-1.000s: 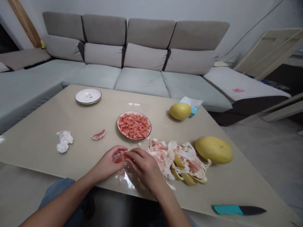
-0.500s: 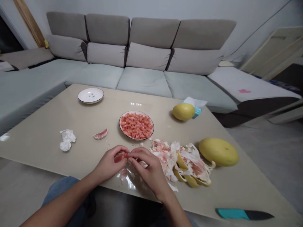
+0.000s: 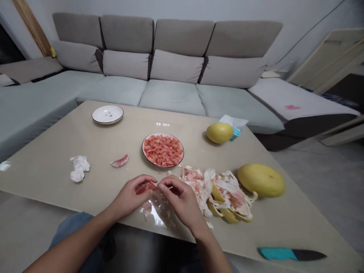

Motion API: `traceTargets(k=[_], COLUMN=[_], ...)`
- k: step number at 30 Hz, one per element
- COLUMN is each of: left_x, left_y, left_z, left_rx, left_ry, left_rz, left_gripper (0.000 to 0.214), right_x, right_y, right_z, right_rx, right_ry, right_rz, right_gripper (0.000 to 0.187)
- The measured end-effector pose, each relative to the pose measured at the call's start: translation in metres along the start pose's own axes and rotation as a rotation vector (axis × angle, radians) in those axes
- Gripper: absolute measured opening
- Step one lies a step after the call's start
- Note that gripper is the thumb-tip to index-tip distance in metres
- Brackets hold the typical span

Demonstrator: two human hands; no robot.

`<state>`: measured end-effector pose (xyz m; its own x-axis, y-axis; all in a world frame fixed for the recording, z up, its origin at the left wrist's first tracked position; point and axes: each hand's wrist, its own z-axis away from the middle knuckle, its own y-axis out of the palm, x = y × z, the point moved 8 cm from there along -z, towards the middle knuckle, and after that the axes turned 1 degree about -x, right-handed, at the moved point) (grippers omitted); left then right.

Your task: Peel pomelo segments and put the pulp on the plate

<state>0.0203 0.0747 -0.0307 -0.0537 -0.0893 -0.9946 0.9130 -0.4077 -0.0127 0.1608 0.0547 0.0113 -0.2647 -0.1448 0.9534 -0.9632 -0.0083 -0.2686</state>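
Observation:
My left hand (image 3: 131, 197) is closed around a pink pomelo segment (image 3: 144, 187) just above the near edge of the beige table (image 3: 51, 159). Against it from the right, my right hand (image 3: 179, 199) pinches a thin white strip of membrane at the segment's end. Small bits of skin (image 3: 147, 207) lie on the table under my hands. Just beyond them stands a plate of pink pomelo pieces (image 3: 162, 149). A pile of peel and membrane (image 3: 218, 191) lies right of my right hand.
A loose pomelo segment (image 3: 120, 161) and a crumpled tissue (image 3: 79, 168) lie to the left, an empty white plate (image 3: 107, 114) farther back. Two whole yellow pomelos (image 3: 261, 180) (image 3: 219, 132) sit on the right, a tissue pack (image 3: 233, 125) behind one. A teal-handled knife (image 3: 290, 254) lies near right. A grey sofa (image 3: 170, 72) runs behind.
My right hand's fingers have drawn slightly away from the segment, pulling a strip of membrane. The left hand keeps its hold in about the same place. The camera shifted slightly.

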Motion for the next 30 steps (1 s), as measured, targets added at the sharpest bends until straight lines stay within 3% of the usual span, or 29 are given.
traceTargets(k=[5,11,19,21,24,28,30], left_x=[0.003,0.002,0.006,0.004,0.001,0.001,0.002], left_y=[0.001,0.001,0.002,0.002,0.003,0.006,0.006], left_z=[-0.001,0.002,0.004,0.004,0.003,0.002,0.002], left_rx=[0.03,0.035,0.04,0.031,0.027,0.044,0.048], left_ry=[-0.057,-0.14,-0.232,-0.212,-0.171,-0.14,-0.139], left_rz=[0.071,0.179,0.357,0.375,0.371,0.305,0.286], left_gripper=[0.018,0.021,0.028,0.028,0.028,0.026,0.028], right_x=[-0.01,-0.005,-0.014,-0.012,-0.009,0.0,0.005], right_y=[-0.005,-0.009,-0.009,-0.005,0.005,0.006,0.004], right_z=[0.0,0.0,0.0,0.0,0.001,0.001,0.001], right_rx=[-0.017,-0.074,-0.049,-0.02,0.061,0.043,0.02], right_ry=[0.106,0.017,0.106,0.078,0.036,-0.066,-0.107], right_rz=[-0.081,0.033,0.173,0.109,0.019,0.086,0.116], right_gripper=[0.027,0.012,0.023,0.014,0.035,0.012,0.014])
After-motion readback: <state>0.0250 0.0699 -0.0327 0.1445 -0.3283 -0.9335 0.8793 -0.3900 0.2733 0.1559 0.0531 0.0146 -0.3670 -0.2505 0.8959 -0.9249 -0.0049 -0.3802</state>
